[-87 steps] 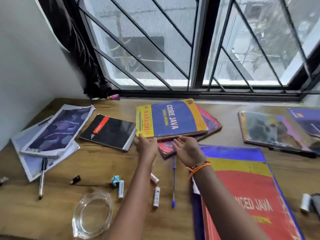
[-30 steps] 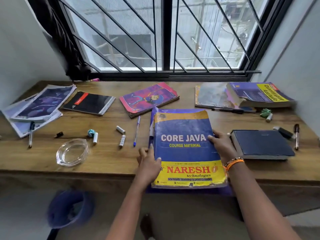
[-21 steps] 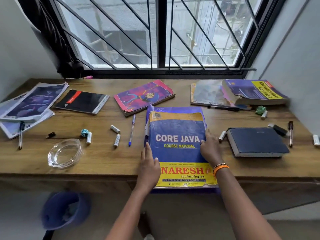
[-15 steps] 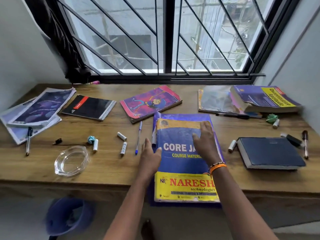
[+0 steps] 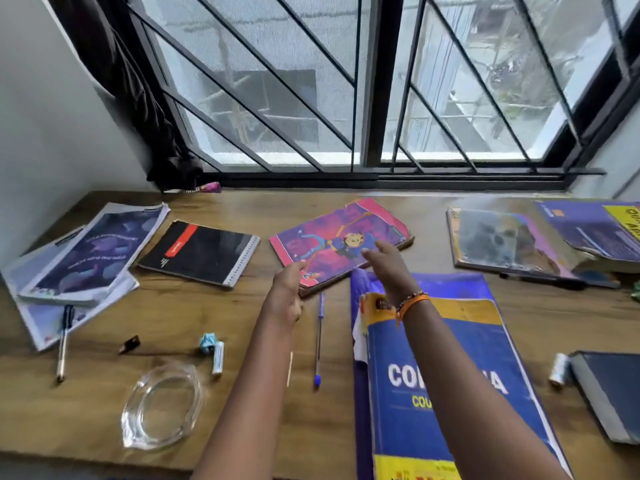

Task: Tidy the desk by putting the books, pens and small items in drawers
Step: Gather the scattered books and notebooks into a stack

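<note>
We see both hands stretched out toward the pink cartoon-cover book, which lies flat on the wooden desk at mid-depth, just beyond the fingertips. The left hand sits at the book's near left corner, fingers loosely extended and gripping nothing; whether it touches the cover, we cannot tell through the blur. The right hand, with an orange bracelet at the wrist, hovers over the book's near right part, fingers straight and relaxed, holding nothing.

Under the right forearm lies the blue and yellow Core Java book, stacked on a larger purple book at the near edge of the desk. Between the arms a blue pen lies pointing near to far.

As for containers, we find one: a clear glass dish at the near left, with nothing visible in it. Just beyond it are a crumpled teal scrap and a small white tube, side by side. Farther left, a black spiral notebook lies beside a pile of purple booklets, with a pen at the pile's near edge.
</note>
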